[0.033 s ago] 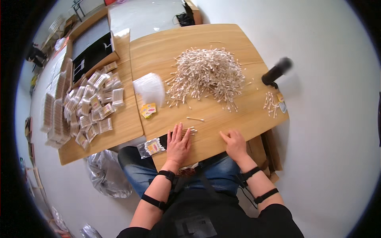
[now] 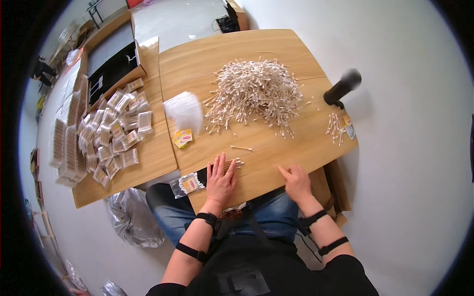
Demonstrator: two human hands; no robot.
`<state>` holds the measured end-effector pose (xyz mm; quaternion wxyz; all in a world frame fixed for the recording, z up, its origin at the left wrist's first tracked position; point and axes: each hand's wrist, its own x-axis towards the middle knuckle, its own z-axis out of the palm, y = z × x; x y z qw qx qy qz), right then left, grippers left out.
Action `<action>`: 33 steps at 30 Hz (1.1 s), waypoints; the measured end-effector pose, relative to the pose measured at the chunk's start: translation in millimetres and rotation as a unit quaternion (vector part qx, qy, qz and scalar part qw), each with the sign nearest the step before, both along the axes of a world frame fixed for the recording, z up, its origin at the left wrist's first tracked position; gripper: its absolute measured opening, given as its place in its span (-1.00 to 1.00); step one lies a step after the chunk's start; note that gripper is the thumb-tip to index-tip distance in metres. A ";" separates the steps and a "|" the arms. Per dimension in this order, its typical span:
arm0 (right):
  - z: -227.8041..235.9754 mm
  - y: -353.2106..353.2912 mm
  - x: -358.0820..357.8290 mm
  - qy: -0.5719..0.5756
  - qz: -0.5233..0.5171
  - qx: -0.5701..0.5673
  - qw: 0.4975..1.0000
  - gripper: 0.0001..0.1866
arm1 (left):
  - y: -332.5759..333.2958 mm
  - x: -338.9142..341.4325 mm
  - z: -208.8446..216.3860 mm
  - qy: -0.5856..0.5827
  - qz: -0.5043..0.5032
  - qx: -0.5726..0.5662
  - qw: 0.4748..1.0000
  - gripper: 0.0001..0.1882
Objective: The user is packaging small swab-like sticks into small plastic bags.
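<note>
While your left hand [image 2: 220, 181] lies palm down near the front edge of the table [image 2: 210, 52], its fingers are straight and slightly apart, laid over some swabs [image 2: 239, 162] whose white tips poke out past the fingertips. To that hand's left, just beside it, a clear pack [image 2: 190, 183] of swabs with a yellow label sits at the table's near left corner. Your right hand [image 2: 297, 182] is at the front edge, well apart from your left, index finger pointing out and the other fingers curled; you cannot tell from this view whether they enclose anything. Ahead of your left hand lies 1 loose swab [image 2: 242, 148], and beyond it rises the big pile [image 2: 256, 93] of swabs. Left of the pile you have a fan of clear bags [image 2: 183, 111], with yellow cards [image 2: 183, 138] just nearer to you. At the table's right side, a small group of swabs [image 2: 335, 129] lies near a black cylinder [image 2: 341, 88]. On the adjoining table at left, filled packs [image 2: 117, 129] lie heaped in front of an open box [image 2: 141, 72].
</note>
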<state>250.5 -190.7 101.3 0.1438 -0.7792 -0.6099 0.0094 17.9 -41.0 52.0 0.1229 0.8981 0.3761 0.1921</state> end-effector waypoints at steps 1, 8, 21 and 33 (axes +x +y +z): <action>1.4 -19.9 8.8 -0.014 -0.029 0.004 0.999 -0.65 | 0.6 2.1 4.6 0.004 -0.006 -0.018 1.000 -0.50; 4.2 -133.3 55.5 -0.006 -0.216 -0.062 0.974 -0.88 | 0.5 3.2 9.8 -0.045 -0.007 -0.058 0.997 -0.51; -5.4 78.7 -15.1 0.197 0.005 0.077 0.977 -0.82 | 0.6 0.8 0.0 -0.053 -0.005 -0.037 0.998 -0.55; -18.8 108.2 -55.0 0.231 0.061 0.079 0.968 -0.90 | -0.2 -1.6 -0.3 -0.075 -0.010 -0.021 0.997 -0.61</action>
